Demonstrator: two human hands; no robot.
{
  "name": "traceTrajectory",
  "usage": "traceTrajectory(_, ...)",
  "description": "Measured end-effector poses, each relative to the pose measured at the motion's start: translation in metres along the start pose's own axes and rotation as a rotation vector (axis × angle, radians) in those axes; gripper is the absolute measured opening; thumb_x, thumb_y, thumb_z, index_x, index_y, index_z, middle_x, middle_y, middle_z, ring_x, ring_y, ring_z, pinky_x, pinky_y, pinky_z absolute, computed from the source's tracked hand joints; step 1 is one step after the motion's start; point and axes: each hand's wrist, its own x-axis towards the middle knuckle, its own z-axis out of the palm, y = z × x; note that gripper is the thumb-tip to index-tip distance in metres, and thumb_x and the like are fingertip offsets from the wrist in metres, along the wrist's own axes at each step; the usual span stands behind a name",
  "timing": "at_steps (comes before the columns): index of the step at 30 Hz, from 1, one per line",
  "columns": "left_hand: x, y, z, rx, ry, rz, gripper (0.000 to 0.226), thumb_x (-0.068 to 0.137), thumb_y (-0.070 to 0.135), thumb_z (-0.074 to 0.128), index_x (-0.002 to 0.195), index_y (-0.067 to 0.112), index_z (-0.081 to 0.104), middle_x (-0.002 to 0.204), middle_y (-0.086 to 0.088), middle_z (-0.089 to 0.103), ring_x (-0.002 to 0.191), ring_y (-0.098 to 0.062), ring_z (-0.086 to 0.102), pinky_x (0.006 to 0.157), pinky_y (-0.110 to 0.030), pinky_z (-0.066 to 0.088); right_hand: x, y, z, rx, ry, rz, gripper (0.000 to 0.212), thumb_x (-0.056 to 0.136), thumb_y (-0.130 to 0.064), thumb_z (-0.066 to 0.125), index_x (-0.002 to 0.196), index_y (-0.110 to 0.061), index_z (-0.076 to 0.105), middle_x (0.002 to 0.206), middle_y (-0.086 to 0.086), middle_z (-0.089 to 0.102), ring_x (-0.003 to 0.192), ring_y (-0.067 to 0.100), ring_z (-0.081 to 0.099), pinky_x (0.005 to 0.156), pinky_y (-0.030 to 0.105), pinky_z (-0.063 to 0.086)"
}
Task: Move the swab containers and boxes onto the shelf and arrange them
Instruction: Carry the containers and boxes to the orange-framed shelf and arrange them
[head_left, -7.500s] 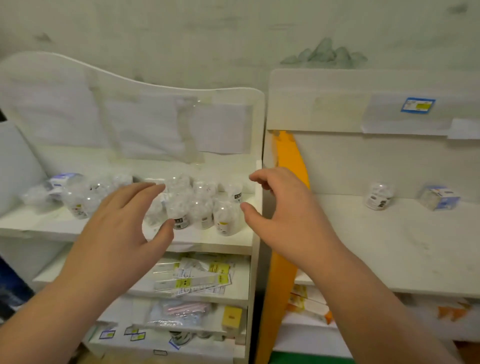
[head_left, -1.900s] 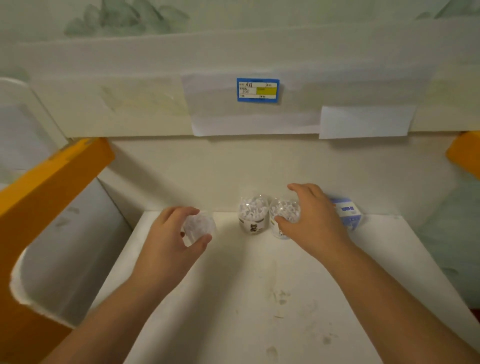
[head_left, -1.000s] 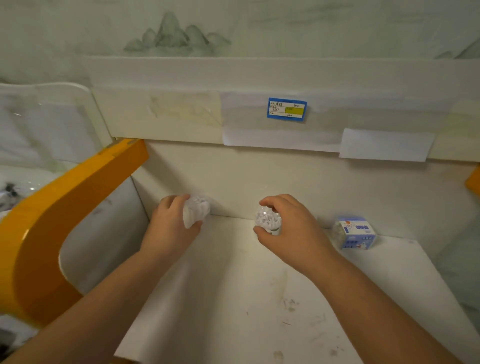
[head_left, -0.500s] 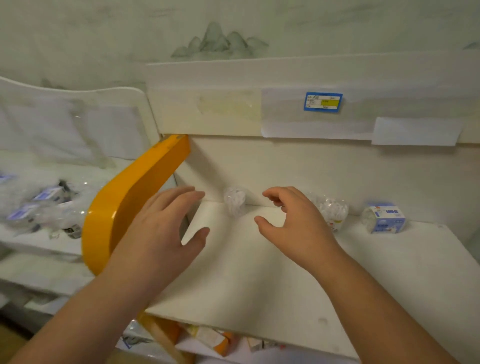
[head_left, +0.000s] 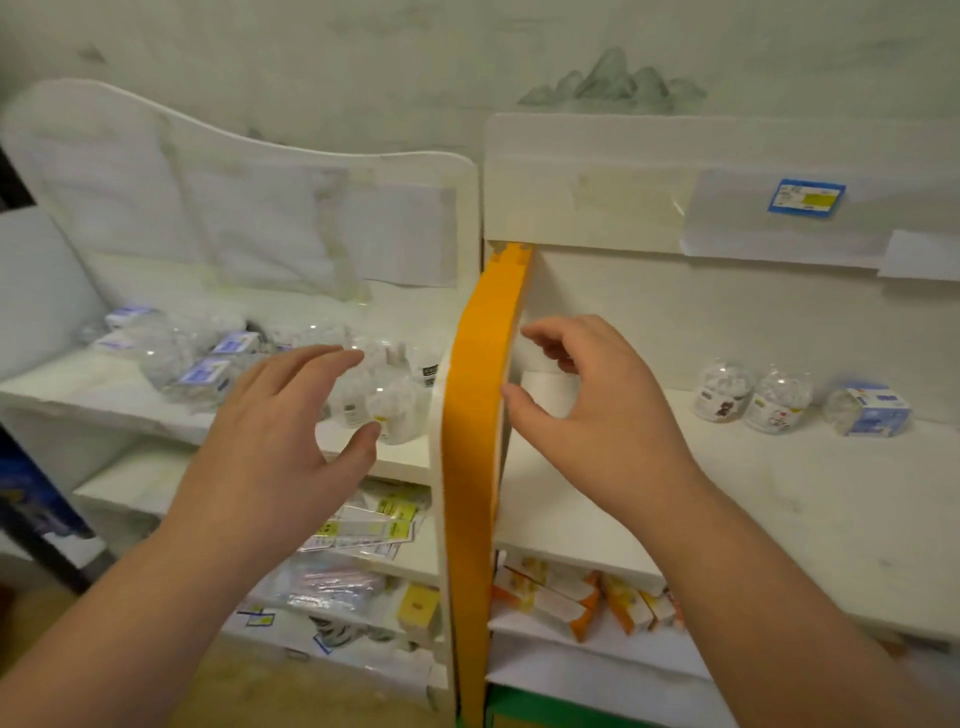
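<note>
Both hands hover empty on either side of the orange divider (head_left: 480, 415): the left hand (head_left: 270, 447), fingers spread, over the heaped swab containers (head_left: 384, 405) left of it; the right hand (head_left: 592, 415), fingers loosely curled, just right. Two jars (head_left: 753, 395) and a blue box (head_left: 878, 410) stand far right on the shelf (head_left: 779, 499).

Two clear round swab containers (head_left: 723, 391) (head_left: 777, 399) stand upright, touching, at the back of the right shelf (head_left: 779, 499) — a blue-and-white swab box (head_left: 874, 410) just beside them. Left shelf (head_left: 130, 400): blurred heap of clear containers (head_left: 384, 405) and blue-labelled boxes (head_left: 205, 375).
</note>
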Motion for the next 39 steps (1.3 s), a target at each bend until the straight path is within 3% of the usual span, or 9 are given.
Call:
traceTrajectory(3,-0.009,-0.039,-0.017,0.006,-0.004,-0.023,0.060,0.082,0.036,0.068,0.137,0.028,0.048,0.140,0.008,0.047,0.132,-0.014,0.036,0.108,-0.034,0.032,0.002,-0.031,0.027,-0.038,0.011,-0.025,0.044,0.085,-0.036,0.068,0.127,-0.030,0.056,0.119,-0.017,0.054,0.113,0.002,0.052,0.098,0.030,0.047)
traceTrajectory(11,-0.017,-0.122,-0.045,0.102,-0.016,-0.110,0.063,0.083,0.039,0.067,0.141,0.023,0.045,0.142,0.005,0.046,0.134,-0.017,0.033,0.111,-0.039,0.032,0.017,-0.078,0.101,-0.133,-0.074,-0.042,0.044,0.086,-0.038,0.067,0.128,-0.032,0.055,0.122,-0.017,0.053,0.117,0.002,0.048,0.095,0.016,0.037)
traceTrajectory(31,0.106,-0.338,-0.016,0.200,-0.116,-0.210,0.064,0.083,0.044,0.064,0.142,0.031,0.042,0.145,0.009,0.041,0.137,-0.015,0.031,0.111,-0.035,0.029,0.174,-0.076,0.331,0.017,-0.193,0.023,0.039,0.084,-0.037,0.067,0.122,-0.034,0.057,0.118,-0.019,0.051,0.110,0.003,0.051,0.091,0.018,0.040)
traceTrajectory(39,0.170,-0.420,0.004,0.157,-0.168,-0.149,0.056,0.085,0.018,0.065,0.137,0.030,0.048,0.143,0.007,0.046,0.133,-0.021,0.039,0.106,-0.039,0.036,0.220,-0.073,0.385,-0.022,-0.166,0.081,0.038,0.084,-0.034,0.068,0.121,-0.031,0.058,0.118,-0.016,0.054,0.111,0.006,0.053,0.096,0.024,0.043)
